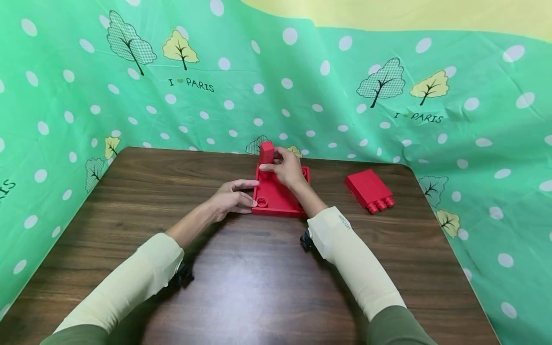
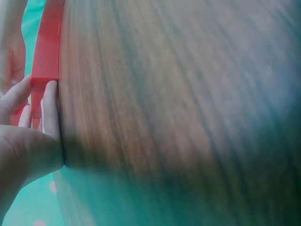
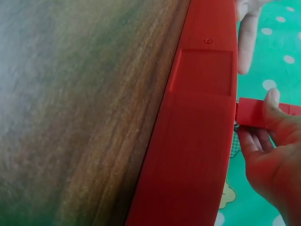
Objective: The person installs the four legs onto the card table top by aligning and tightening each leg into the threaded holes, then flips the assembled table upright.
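Note:
A shallow red tray-like piece (image 1: 278,192) lies on the table, with raised edges and round sockets at visible corners. My left hand (image 1: 233,197) holds its left edge, fingertips against the wall near the front left corner. At the far left corner, my right hand (image 1: 286,167) grips an upright red square post (image 1: 267,152) between thumb and fingers. In the right wrist view, the post (image 3: 251,112) stands out past the edge of the tray-like piece (image 3: 188,141). Where its lower end meets the corner is hidden behind that edge.
To the right on the dark wooden table (image 1: 241,287) lies a flat red group of blocks (image 1: 366,186) with three round pegs facing the front. A green dotted curtain (image 1: 258,100) hangs behind the table's back edge and along both sides.

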Demonstrator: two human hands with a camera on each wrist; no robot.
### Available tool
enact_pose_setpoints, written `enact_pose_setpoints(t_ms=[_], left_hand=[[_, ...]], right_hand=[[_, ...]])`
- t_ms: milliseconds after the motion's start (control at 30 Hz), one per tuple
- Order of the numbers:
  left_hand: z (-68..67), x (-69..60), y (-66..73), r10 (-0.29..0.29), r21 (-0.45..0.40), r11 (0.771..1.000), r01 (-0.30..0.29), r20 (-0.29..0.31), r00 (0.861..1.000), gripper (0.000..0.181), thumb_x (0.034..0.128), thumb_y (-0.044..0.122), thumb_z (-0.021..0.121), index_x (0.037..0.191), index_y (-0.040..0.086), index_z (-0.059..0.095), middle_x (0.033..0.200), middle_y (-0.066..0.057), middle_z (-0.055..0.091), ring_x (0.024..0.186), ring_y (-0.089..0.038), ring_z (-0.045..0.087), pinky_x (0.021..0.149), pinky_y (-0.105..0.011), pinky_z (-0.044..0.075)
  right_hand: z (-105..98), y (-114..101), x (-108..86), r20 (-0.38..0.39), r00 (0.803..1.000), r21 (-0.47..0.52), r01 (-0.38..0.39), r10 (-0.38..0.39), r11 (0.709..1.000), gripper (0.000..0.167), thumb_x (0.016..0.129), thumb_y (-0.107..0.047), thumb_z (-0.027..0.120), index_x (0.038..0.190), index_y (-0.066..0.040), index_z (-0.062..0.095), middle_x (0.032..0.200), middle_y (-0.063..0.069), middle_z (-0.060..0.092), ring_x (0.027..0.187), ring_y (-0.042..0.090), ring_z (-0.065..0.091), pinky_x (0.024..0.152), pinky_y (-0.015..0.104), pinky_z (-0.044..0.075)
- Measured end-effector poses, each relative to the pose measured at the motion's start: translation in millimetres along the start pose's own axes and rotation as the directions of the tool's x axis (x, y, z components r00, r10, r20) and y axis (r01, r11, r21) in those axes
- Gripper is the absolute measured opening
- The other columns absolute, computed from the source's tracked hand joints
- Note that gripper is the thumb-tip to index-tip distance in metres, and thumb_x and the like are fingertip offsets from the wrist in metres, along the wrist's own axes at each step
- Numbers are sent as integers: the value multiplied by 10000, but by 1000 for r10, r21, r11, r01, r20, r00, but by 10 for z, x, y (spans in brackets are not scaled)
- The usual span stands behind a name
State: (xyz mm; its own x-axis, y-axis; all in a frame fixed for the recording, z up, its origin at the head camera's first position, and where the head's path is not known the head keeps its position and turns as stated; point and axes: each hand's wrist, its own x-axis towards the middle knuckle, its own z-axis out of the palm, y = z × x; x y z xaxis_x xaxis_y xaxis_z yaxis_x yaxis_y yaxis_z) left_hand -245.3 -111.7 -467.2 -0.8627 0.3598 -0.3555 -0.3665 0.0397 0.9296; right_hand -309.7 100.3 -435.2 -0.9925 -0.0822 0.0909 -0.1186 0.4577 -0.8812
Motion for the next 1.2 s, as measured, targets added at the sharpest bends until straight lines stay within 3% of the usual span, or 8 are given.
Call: enact_pose_setpoints(t_ms=[267, 400, 500, 667, 900, 967, 1200], left_hand=[[4, -2, 5, -5, -6, 1000, 5, -2, 1000, 718, 953, -83, 749, 1629, 111, 601, 988, -17, 784, 867, -137, 772, 815, -344, 712], [4, -1, 4, -10, -7, 1000, 10, -5, 1000, 716, 953, -77, 757, 1625, 119, 606, 1013, -25, 781, 872, -140, 771, 816, -346, 715], [3, 2, 4, -10, -7, 1000, 10, -5, 1000, 717, 953, -79, 761, 1624, 121, 608, 1016, -28, 779, 873, -141, 770, 816, -347, 715], [-5, 3, 6, -11, -3, 1000, 11, -1, 1000, 712, 958, -80, 756, 1624, 121, 606, 985, -26, 782, 869, -143, 770, 820, -348, 714], [-6, 2, 19, -15, 0, 1000, 15, -2, 1000, 712, 957, -82, 758, 1622, 120, 608, 982, -22, 786, 876, -145, 771, 821, -345, 714], [-5, 3, 20, -15, -2, 1000, 15, -2, 1000, 713, 955, -86, 758, 1621, 120, 609, 983, -24, 786, 877, -145, 771, 819, -345, 714], [0, -5, 20, -13, -7, 1000, 13, 6, 1000, 719, 955, -89, 750, 1628, 113, 600, 1025, -26, 775, 877, -137, 772, 817, -343, 711]], right_hand=[[-61, -15, -8, 44, 999, -27, -27, 28, 999, 539, 989, -100, 877, 1482, -3, 683, 1382, 218, 756, 1290, 381, 748, 1146, 488, 630], [-114, -16, -52, 61, 997, -64, -33, 37, 997, 500, 990, -151, 858, 1443, -8, 703, 1372, 207, 775, 1278, 361, 758, 1150, 490, 626], [-140, -12, -80, 79, 997, -82, -9, 15, 997, 430, 978, -178, 848, 1363, -23, 735, 1330, 195, 788, 1244, 361, 761, 1132, 509, 626], [-129, 9, -72, 113, 993, -97, 43, -32, 994, 423, 1001, -212, 837, 1376, -63, 713, 1345, 151, 760, 1223, 338, 728, 1085, 491, 621], [-78, 12, -34, 114, 993, -82, 37, -27, 996, 430, 1012, -253, 875, 1373, -100, 697, 1147, 132, 699, 990, 273, 610, 788, 344, 511], [-72, 6, -22, 100, 995, -91, 27, -18, 996, 455, 1003, -244, 888, 1391, -102, 697, 1135, 126, 692, 967, 256, 589, 761, 325, 491], [-64, -5, 13, 89, 996, -110, 19, -9, 994, 525, 969, -162, 912, 1441, -80, 697, 1286, 143, 748, 1043, 286, 665, 830, 322, 567]])
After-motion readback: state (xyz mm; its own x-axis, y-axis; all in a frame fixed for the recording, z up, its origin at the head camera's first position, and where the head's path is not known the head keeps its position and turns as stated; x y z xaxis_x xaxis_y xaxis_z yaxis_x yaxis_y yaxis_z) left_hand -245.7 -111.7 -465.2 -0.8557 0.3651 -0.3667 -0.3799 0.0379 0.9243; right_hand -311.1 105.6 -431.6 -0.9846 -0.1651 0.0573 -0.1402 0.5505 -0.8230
